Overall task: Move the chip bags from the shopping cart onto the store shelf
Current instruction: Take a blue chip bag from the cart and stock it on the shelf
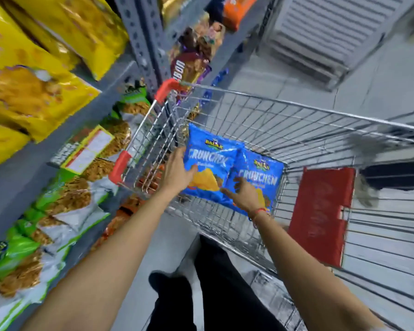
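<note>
Both hands are inside the silver wire shopping cart [261,111], each on a bag. The left hand [177,173] grips the left edge of a glossy blue chip bag with yellow chips printed on it [208,161]. The right hand [245,194] has its fingers pressed on a second, matching blue chip bag [261,173]; can't tell if that grip has closed. The two bags overlap near the cart's left wall. The grey metal store shelf [86,111] just left of the cart holds yellow and green snack packs. A red plastic child-seat flap [320,216] sits to the right.
</note>
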